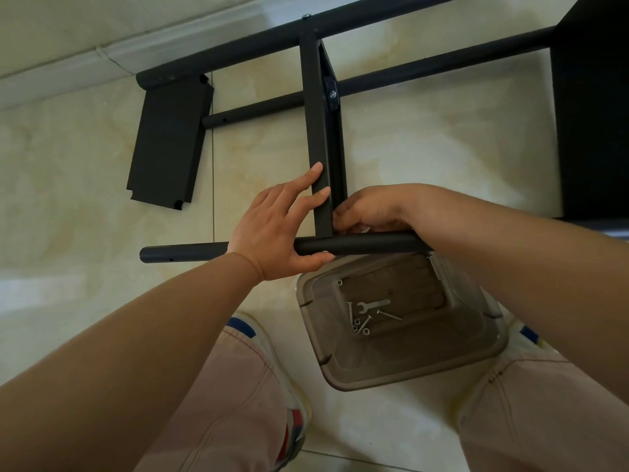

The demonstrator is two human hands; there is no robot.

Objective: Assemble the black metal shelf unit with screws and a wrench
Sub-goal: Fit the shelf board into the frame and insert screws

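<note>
Head view is looking down past pink trouser legs at a clear plastic tub [401,366] sitting on the tiled floor [68,199] in the lower middle of the frame; a small flat wrench [372,305] and several screws [361,324] are lying in its bottom. Just above the tub, a black tube [183,253] is running across the frame. The left hand [275,233] is curling its grip around this tube, thumb beneath, two straight fingers touching a black shelf panel [318,131] that is standing on edge and meeting the tube. The right hand [366,212] is curling its fingers at that joint; what it is pinching cannot be told. Farther up, the panel is reaching two more black tubes [425,68]. A loose black panel [168,141] is lying flat at upper left.
</note>
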